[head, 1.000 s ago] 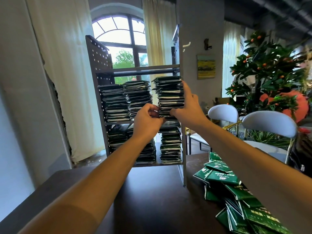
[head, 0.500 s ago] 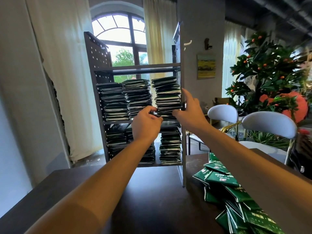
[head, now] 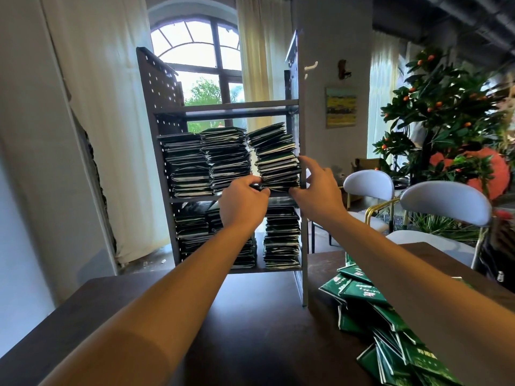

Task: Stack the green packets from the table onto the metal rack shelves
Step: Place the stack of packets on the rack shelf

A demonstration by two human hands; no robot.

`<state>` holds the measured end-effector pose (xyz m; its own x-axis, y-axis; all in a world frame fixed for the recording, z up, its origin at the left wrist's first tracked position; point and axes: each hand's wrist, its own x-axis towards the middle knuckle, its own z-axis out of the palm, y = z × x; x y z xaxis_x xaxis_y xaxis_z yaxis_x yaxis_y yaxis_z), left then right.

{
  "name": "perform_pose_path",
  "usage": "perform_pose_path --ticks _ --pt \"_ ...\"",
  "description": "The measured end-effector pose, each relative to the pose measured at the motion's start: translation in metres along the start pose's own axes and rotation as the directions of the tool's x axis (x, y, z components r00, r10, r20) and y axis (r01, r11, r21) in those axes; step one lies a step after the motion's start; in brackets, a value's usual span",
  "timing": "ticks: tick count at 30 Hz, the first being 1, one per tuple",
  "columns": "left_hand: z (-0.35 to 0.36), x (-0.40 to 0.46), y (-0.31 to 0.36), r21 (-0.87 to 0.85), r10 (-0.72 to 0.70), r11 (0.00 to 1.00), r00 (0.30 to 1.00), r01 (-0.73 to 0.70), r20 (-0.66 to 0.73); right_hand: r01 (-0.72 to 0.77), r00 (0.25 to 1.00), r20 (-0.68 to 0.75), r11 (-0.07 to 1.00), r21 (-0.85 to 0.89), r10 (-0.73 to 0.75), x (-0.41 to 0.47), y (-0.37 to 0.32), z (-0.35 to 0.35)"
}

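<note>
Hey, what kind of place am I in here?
Probably a café or lounge-style room, not a warehouse: padded chairs around a table, a potted orange tree, a small painting on the wall and an arched window with curtains.

From my feed I see two bare forearms running up from the bottom edge, with no sleeve on either as far as the picture reaches. My left hand (head: 243, 203) and right hand (head: 317, 188) carry no glove, ring, watch or band.
</note>
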<state>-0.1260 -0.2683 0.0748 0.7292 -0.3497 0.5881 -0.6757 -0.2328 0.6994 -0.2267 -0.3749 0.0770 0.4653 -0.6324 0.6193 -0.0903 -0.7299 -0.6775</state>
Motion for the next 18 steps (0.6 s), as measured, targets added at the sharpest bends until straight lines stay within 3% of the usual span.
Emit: perform_pose_path --ticks 18 --pt "0.004 -0.002 0.005 0.103 0.023 0.994 0.999 -0.020 -0.027 -0.038 0.999 0.020 0.998 0.041 0.037 0.001 0.009 0.015"
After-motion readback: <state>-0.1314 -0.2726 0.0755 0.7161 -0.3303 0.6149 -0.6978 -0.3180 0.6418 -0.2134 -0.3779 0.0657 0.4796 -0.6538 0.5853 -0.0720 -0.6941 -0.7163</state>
